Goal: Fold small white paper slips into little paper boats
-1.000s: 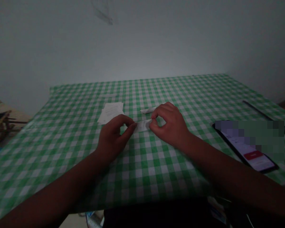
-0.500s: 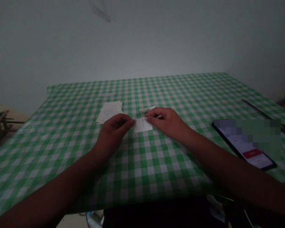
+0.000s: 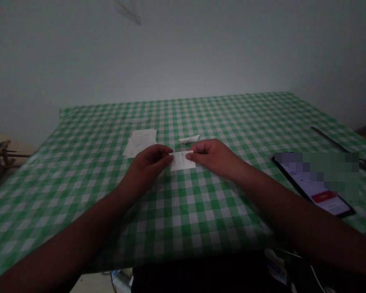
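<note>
A small white piece of paper (image 3: pixel 179 161) with lines of print lies between my hands, low over the checked cloth. My left hand (image 3: pixel 151 162) pinches its left edge between thumb and fingers. At the opposite side, my right hand (image 3: pixel 212 156) grips the upper right part, its thumb lying on the printed face. Just beyond the right fingers rests a small folded paper (image 3: pixel 189 139) with print on it. Several printed sheets (image 3: pixel 142 140) lie in a loose stack behind my left hand.
A green and white checked tablecloth (image 3: pixel 183 228) covers the table, which meets a pale wall (image 3: pixel 183 53). To the right lies a phone (image 3: pixel 329 205) with its screen lit. A thin dark stick-like object (image 3: pixel 332 140) lies behind it. Wooden pieces (image 3: pixel 1 156) stand beyond the left edge.
My right thumb has slid slightly left over the paper, and the left fingers have shifted a little at its edge. The paper stays in nearly the same place.
</note>
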